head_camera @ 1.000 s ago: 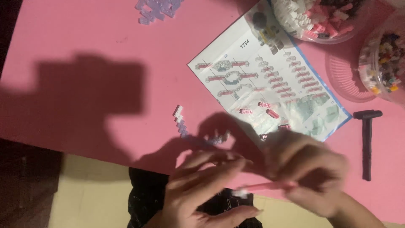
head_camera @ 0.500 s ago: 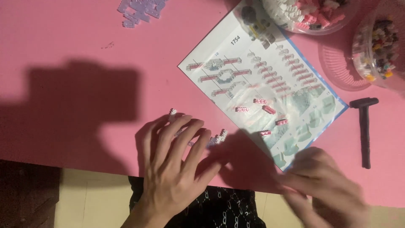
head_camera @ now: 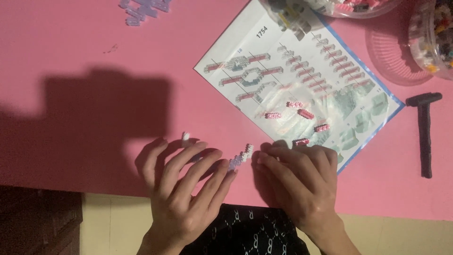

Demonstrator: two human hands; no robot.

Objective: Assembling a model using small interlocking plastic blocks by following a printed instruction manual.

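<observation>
Evidently both the left hand (head_camera: 181, 189) and right hand (head_camera: 297, 177) lie flat and open, holding nothing, fingertips flanking the small brick strip (head_camera: 240, 157) on the pink bench (head_camera: 94, 47); pinching it gently would avoid scattering pieces.

Printed sheet: instruction leaflet (head_camera: 302, 89), upper centre-right of your view | shape: rectangle lying diagonally on the pink table (head_camera: 85, 52) | colours: white ground, blue edge, pink and grey-green diagrams | containers: two clear round tubs (head_camera: 432, 40) at upper right, unlabelled.
</observation>
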